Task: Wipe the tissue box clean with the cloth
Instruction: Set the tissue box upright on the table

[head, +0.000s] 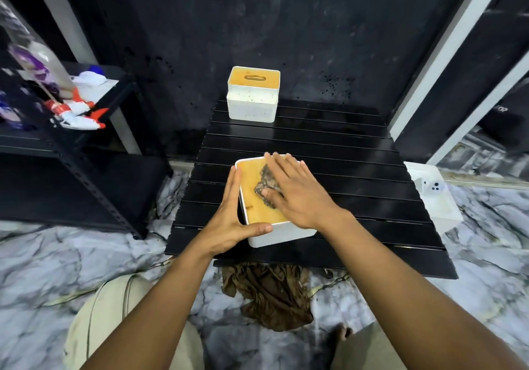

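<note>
A white tissue box (259, 238) with an orange-brown top stands on the near part of the black slatted table (357, 169). A small dark grey cloth (264, 182) lies on the box's top. My right hand (297, 192) lies flat on the cloth with straight fingers, pressing it down and covering most of it. My left hand (232, 220) steadies the box: its fingers lie straight along the left side and its thumb along the near wall.
A second white tissue box (252, 103) with an orange slotted lid stands at the table's far edge. A brown rag (272, 292) lies on the marble floor under the near edge. A black shelf (71, 140) with toys is at left, a white box (435, 195) at right.
</note>
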{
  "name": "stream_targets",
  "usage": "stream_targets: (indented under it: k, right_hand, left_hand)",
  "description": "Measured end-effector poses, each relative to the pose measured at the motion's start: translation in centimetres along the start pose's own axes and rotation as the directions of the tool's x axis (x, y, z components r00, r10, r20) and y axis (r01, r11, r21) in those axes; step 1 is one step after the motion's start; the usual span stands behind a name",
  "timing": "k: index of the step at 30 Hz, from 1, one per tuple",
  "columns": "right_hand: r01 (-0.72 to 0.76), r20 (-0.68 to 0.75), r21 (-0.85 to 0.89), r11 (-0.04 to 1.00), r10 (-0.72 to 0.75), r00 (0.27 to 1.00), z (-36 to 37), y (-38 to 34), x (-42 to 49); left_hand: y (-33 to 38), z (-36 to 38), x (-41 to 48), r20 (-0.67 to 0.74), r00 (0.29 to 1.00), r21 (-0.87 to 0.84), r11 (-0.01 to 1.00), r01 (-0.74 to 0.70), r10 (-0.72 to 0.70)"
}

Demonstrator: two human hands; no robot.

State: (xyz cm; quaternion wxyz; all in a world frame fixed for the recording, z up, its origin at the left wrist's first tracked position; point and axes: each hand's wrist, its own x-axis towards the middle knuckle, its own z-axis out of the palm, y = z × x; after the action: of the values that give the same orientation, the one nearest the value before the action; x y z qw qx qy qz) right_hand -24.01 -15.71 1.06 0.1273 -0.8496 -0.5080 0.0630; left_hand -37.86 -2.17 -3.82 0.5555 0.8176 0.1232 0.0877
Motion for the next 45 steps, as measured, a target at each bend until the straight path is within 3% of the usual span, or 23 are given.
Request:
stream_targets:
  k: [2, 4, 8, 11, 16, 22, 27, 33, 36, 37, 39, 42, 43, 45]
  right_hand:
    - [-0.056, -0.053, 0.018, 0.998, 0.057, 0.997, 0.1, -0.5, 2.0]
    - [-0.013, -0.077, 0.060, 0.998, 0.018, 0.997, 0.5, -1.3, 2.9]
    - [0.163, 0.069, 0.273, 0.948, -0.189, 0.980, 0.1, -2.2, 0.6]
    - [0.112, 0.145, 0.394, 0.912, -0.182, 0.973, -0.6, -1.6, -0.4]
    - [0.049, -0.059, 0.213, 0.976, -0.037, 0.998, 0.7, -2.0, 3.0]
    - [-0.127, -0.139, -0.004, 0.992, 0.126, 0.982, 1.0, -1.9, 6.6]
    - [-0.328, -0.239, -0.131, 0.935, 0.291, 0.926, -1.1, -0.8, 8.2]
    - [-0.502, -0.151, 0.012, 0.865, 0.498, 0.854, -3.1, 2.7, 6.8]
    - [-0.587, 0.003, 0.278, 0.760, 0.610, 0.792, -4.2, 4.7, 5.0]
    - [-0.573, 0.024, 0.349, 0.742, 0.604, 0.797, -4.2, 5.2, 4.6]
    - [-0.425, -0.075, 0.366, 0.828, 0.481, 0.874, -3.4, 5.2, 3.9]
    - [-0.045, -0.171, 0.155, 0.987, 0.072, 0.983, -0.8, 4.3, 3.1]
    - [0.019, -0.156, 0.102, 0.995, -0.003, 0.988, -0.5, 4.4, 3.0]
    - [0.031, -0.136, 0.137, 0.990, -0.012, 0.991, -0.7, 5.3, 3.1]
  left_hand:
    - [-0.1, 0.3, 0.1, -0.015, 1.000, -0.031, 0.999, 0.011, -0.011]
    - [-0.2, 0.5, 0.3, -0.043, 0.999, -0.055, 0.998, 0.002, -0.004]
    - [-0.6, 0.7, 0.6, -0.065, 0.997, -0.077, 0.996, -0.043, 0.039]
    - [-0.6, 1.3, 0.6, -0.088, 0.996, -0.078, 0.996, -0.039, 0.032]
    - [0.0, 3.1, 0.4, -0.122, 0.992, -0.195, 0.980, -0.050, 0.026]
    - [0.6, 3.2, 1.0, -0.226, 0.960, -0.420, 0.906, 0.056, -0.165]
    - [1.6, 2.3, 1.4, -0.233, 0.933, -0.374, 0.911, 0.175, -0.275]
    - [1.0, 0.1, 2.5, -0.384, 0.842, -0.332, 0.907, 0.258, -0.379]
    - [0.1, -0.5, 3.3, -0.445, 0.803, -0.309, 0.910, 0.277, -0.395]
    - [0.0, -0.5, 3.5, -0.456, 0.805, -0.287, 0.918, 0.272, -0.381]
    - [0.1, -0.5, 4.0, -0.445, 0.825, -0.253, 0.932, 0.258, -0.349]
    - [1.2, -0.3, 5.0, -0.408, 0.846, -0.230, 0.935, 0.268, -0.343]
    - [1.5, -0.3, 5.3, -0.419, 0.840, -0.214, 0.936, 0.279, -0.346]
    - [1.7, -0.4, 5.5, -0.451, 0.829, -0.138, 0.943, 0.302, -0.331]
